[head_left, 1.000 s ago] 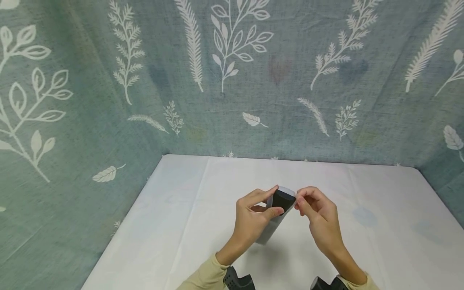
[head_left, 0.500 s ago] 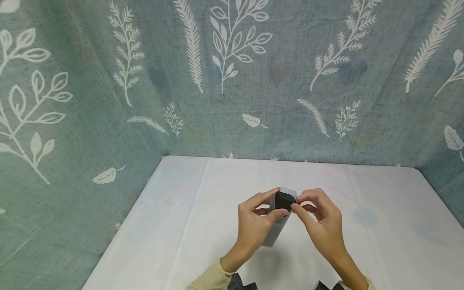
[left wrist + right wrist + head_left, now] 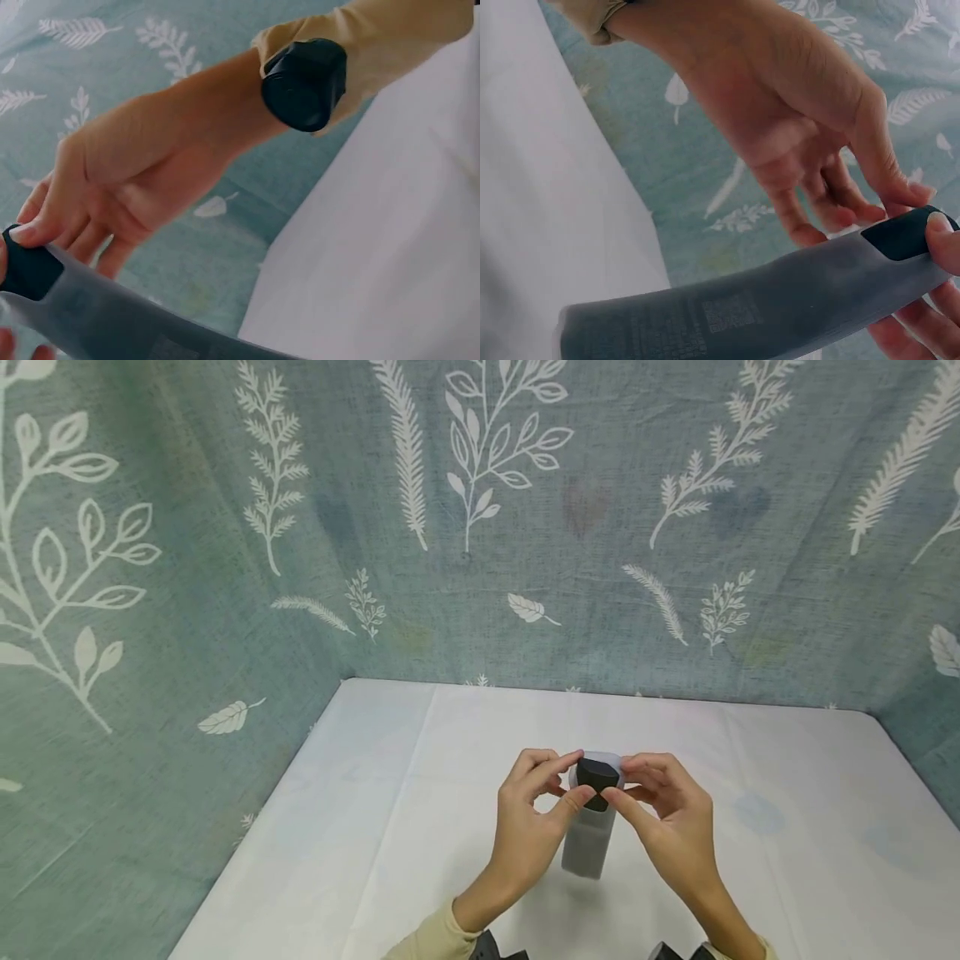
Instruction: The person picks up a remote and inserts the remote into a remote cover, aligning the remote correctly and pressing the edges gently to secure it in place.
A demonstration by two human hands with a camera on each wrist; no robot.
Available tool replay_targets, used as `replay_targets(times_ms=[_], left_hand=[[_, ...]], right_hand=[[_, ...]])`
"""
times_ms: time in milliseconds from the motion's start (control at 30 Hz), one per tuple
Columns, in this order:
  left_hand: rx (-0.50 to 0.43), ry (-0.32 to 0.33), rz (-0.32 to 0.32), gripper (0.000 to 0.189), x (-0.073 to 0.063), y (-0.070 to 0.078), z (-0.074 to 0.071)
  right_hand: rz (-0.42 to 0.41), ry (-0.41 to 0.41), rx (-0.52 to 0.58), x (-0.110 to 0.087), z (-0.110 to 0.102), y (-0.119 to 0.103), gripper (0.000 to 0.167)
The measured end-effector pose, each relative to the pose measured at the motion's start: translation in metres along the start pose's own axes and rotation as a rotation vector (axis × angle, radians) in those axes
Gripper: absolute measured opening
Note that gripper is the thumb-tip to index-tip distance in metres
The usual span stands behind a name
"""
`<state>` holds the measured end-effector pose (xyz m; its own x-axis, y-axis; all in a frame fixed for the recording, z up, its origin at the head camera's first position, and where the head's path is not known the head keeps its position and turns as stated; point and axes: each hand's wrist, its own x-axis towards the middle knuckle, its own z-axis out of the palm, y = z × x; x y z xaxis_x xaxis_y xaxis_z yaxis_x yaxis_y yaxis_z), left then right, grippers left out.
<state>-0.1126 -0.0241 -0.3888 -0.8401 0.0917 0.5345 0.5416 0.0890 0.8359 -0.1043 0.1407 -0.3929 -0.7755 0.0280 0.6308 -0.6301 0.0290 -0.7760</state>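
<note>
Both hands hold a slim dark item in a frosted translucent sleeve point(image 3: 587, 847) above the white table. The item's smooth black end point(image 3: 597, 774) shows through a cutout at the sleeve's upper end. My left hand point(image 3: 522, 822) pinches this end from the left, thumb on the black surface. From the right, my right hand point(image 3: 675, 818) does the same, its thumb tip beside the left one and its fingers at the sleeve's edge. In the right wrist view, small print and a square code show on the sleeved body point(image 3: 780, 300). What the item is, I cannot tell.
The white-covered table point(image 3: 420, 777) reaches back to a green-grey curtain point(image 3: 450, 610) with white leaf prints, which also hangs along the left and right sides. Dark wrist-worn devices, one of them this black camera point(image 3: 304, 84), sit at the cuffs of the light sleeves.
The sleeved item has turned more upright and shifted slightly right. The right thumb has moved from the edge onto the black end, next to the left thumb.
</note>
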Motion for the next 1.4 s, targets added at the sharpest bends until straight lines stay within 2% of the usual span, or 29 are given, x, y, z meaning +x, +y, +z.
replay_targets(times_ms=[67,133,333,400,533,633,733,867,1000,1167,1400], left_hand=[[-0.019,-0.013,-0.011,0.035,0.002,-0.001,-0.001],[-0.055,-0.031,-0.054,0.032,0.004,-0.001,-0.003],[-0.172,-0.084,-0.271,0.026,0.011,-0.001,-0.011],[-0.215,-0.104,-0.328,0.024,0.013,-0.002,-0.014],[-0.250,-0.120,-0.392,0.020,0.017,-0.005,-0.018],[-0.250,-0.122,-0.410,0.016,0.018,-0.006,-0.019],[-0.264,-0.126,-0.424,0.013,0.018,-0.007,-0.018],[-0.295,-0.122,-0.453,0.011,0.018,-0.008,-0.018],[-0.336,-0.118,-0.481,0.009,0.016,-0.009,-0.016],[-0.344,-0.099,-0.469,0.009,0.015,-0.009,-0.014],[-0.345,-0.099,-0.444,0.009,0.016,-0.008,-0.011]], right_hand=[[0.010,0.013,-0.030,0.000,0.000,-0.001,0.035],[-0.009,0.023,-0.061,0.000,0.001,-0.001,0.037],[-0.102,0.023,-0.061,0.003,0.003,0.001,0.040],[-0.096,0.016,-0.046,0.003,0.003,0.002,0.039],[-0.004,-0.005,-0.078,0.004,0.002,0.002,0.036],[0.071,-0.025,-0.108,0.006,0.001,0.003,0.036],[0.101,-0.044,-0.099,0.008,0.000,0.004,0.035],[0.117,-0.057,-0.080,0.008,-0.001,0.005,0.036],[0.113,-0.056,-0.083,0.005,0.000,0.006,0.045],[0.056,-0.014,-0.108,0.001,0.003,0.006,0.050],[-0.109,0.076,-0.127,0.000,0.005,0.005,0.054]])
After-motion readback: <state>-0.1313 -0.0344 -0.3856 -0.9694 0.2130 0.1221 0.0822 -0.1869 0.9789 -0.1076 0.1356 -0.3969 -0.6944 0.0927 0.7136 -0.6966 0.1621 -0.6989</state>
